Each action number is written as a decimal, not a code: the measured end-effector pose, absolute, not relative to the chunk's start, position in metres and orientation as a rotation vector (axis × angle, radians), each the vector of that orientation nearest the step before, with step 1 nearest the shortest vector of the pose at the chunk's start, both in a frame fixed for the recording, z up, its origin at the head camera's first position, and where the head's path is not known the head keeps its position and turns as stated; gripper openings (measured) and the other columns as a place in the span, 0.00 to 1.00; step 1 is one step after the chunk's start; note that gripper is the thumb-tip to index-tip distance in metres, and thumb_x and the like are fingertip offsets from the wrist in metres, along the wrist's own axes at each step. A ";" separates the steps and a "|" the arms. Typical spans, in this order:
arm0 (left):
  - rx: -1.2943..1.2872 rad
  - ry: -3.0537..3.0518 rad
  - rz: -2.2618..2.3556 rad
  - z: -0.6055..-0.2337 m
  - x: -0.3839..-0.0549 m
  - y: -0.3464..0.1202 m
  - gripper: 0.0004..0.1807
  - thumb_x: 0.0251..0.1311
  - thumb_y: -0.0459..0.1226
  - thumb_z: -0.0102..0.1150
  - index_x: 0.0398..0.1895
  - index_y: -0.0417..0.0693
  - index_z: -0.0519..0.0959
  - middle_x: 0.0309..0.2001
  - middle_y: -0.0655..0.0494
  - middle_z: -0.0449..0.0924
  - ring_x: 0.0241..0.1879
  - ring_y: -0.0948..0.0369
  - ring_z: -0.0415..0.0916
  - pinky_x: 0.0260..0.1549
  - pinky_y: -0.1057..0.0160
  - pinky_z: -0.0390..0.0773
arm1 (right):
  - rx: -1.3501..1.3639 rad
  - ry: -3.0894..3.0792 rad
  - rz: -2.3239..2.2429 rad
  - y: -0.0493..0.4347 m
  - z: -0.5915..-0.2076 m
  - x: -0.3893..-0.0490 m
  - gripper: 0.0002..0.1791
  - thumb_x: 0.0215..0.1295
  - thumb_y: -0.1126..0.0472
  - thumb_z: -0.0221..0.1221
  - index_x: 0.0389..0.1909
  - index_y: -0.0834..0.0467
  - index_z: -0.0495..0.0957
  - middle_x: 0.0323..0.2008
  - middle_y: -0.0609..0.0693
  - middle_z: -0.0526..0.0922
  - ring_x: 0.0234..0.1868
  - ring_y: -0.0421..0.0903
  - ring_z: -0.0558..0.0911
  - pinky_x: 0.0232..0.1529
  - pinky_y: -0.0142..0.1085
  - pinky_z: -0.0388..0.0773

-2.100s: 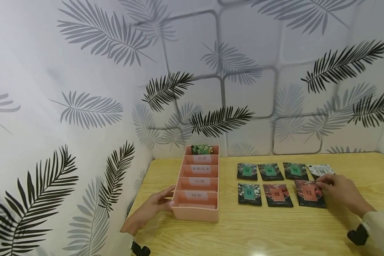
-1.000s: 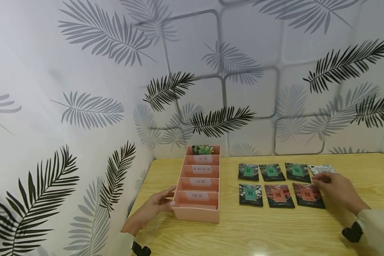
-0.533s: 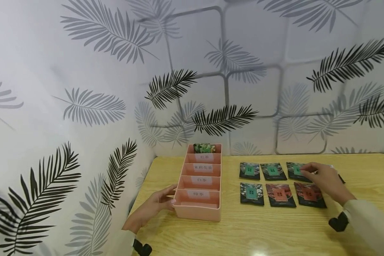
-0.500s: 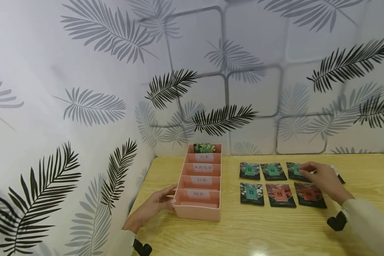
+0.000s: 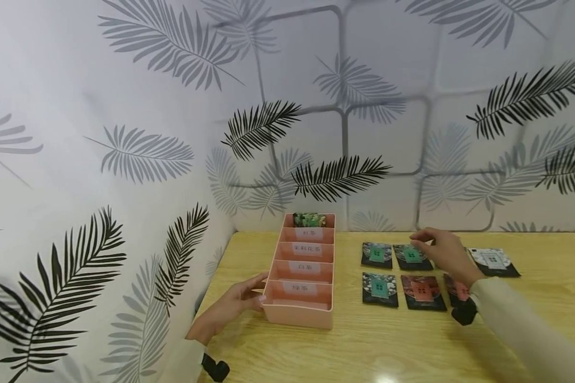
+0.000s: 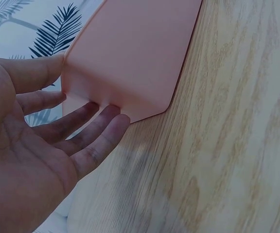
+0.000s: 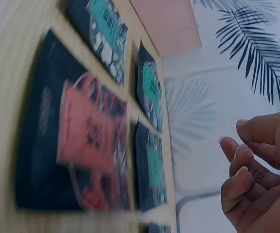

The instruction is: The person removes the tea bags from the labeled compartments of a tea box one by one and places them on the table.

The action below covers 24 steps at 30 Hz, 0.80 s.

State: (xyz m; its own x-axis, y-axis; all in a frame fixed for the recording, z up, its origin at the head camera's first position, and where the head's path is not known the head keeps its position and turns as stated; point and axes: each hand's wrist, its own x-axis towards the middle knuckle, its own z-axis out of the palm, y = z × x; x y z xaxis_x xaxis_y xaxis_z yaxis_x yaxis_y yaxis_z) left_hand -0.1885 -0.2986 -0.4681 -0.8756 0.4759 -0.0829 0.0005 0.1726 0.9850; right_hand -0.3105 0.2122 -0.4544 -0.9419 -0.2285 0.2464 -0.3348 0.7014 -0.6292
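My left hand (image 5: 239,300) rests against the near left corner of a pink divided box (image 5: 299,315), its fingertips touching the wall, as the left wrist view also shows. Chinese tea labels mark its dividers, and green packets (image 5: 309,220) fill the rear compartment. My right hand (image 5: 442,252), fingers loosely bent and holding nothing, hovers over the back row of flat tea packets. Dark packets with green labels (image 5: 412,257) are beside it; one more is hidden behind the hand. The front row has a green-labelled packet (image 5: 380,289) and red-labelled ones (image 5: 423,292), one partly covered by my wrist.
A white-and-black packet (image 5: 493,261) lies at the right end of the back row. The wooden table (image 5: 364,346) meets a leaf-patterned wall (image 5: 378,207) at the back and another on the left. Black wrist cameras sit at both cuffs.
My right hand has moved left and away from the red-labelled and white packets, across the back row. The white packet is now uncovered. The left hand stays on the box; the view shifted slightly.
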 end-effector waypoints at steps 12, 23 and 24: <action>0.427 2.100 1.748 -0.467 -0.184 -0.306 0.33 0.70 0.37 0.50 0.75 0.55 0.52 0.66 0.45 0.63 0.59 0.47 0.68 0.52 0.40 0.72 | 0.594 -2.680 1.168 0.129 -0.443 -0.336 0.17 0.68 0.48 0.56 0.48 0.56 0.80 0.43 0.53 0.82 0.33 0.47 0.78 0.31 0.41 0.77; 0.512 2.096 1.759 -0.469 -0.186 -0.304 0.33 0.71 0.36 0.49 0.76 0.51 0.51 0.66 0.42 0.63 0.59 0.45 0.68 0.51 0.39 0.72 | 0.644 -2.621 1.394 0.064 -0.443 -0.362 0.13 0.69 0.53 0.56 0.49 0.53 0.79 0.44 0.52 0.81 0.28 0.50 0.79 0.25 0.40 0.79; 0.516 2.095 1.758 -0.469 -0.186 -0.303 0.33 0.71 0.36 0.49 0.76 0.51 0.51 0.66 0.42 0.63 0.59 0.45 0.67 0.51 0.39 0.72 | 0.651 -2.617 1.402 0.060 -0.444 -0.365 0.15 0.69 0.51 0.56 0.50 0.54 0.78 0.44 0.52 0.81 0.28 0.51 0.79 0.24 0.40 0.78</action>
